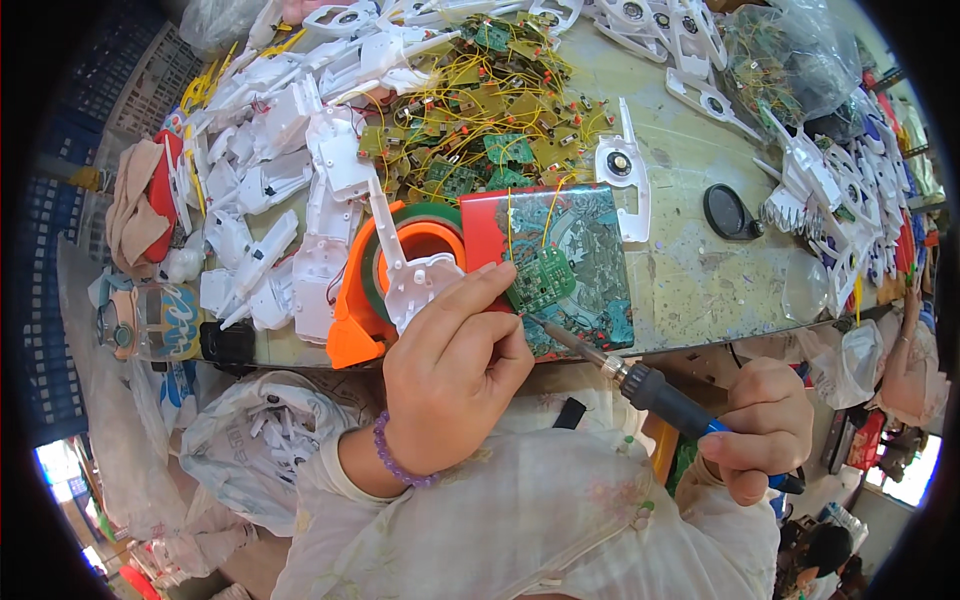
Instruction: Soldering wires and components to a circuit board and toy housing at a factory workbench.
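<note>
Left hand point(455, 375): fingers curled, pinching 1 green circuit board point(541, 279). Right hand point(762, 425): fist clamped around soldering iron point(640, 382), tip touching the board.

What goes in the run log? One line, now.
left hand: holds green circuit board | right hand: holds soldering iron, tip at board | under: patterned tin

A single head-worn fisheye view looks steeply down from close above the person's lap and the near edge of the cluttered, paint-stained workbench point(690, 270). It faces forward across the bench, whose straight edges bow toward the dark circular rim.
</note>
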Action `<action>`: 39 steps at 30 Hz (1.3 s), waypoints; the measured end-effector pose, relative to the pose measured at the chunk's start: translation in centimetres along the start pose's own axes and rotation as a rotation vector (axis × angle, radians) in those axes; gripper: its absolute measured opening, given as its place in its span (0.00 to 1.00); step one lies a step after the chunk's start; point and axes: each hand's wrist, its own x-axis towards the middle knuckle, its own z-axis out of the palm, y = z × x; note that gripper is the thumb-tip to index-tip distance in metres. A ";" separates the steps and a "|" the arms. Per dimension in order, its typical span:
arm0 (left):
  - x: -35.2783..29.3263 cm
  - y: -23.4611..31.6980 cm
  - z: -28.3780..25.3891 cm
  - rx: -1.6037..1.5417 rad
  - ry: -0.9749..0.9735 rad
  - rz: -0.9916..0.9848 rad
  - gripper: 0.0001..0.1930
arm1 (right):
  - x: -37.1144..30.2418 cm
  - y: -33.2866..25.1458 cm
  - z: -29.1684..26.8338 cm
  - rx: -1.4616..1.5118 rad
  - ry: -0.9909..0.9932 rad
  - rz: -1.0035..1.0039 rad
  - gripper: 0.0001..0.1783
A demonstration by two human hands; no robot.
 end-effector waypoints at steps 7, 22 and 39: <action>0.1 0.2 0.0 0.000 0.004 -0.002 0.08 | 0.1 0.1 0.4 -0.013 0.029 0.012 0.22; 0.1 0.2 0.1 -0.001 0.006 0.005 0.08 | 0.2 0.1 0.4 -0.023 0.008 0.007 0.21; 0.0 0.1 0.2 0.028 0.027 0.024 0.08 | 0.1 0.1 0.6 -0.012 0.038 0.024 0.19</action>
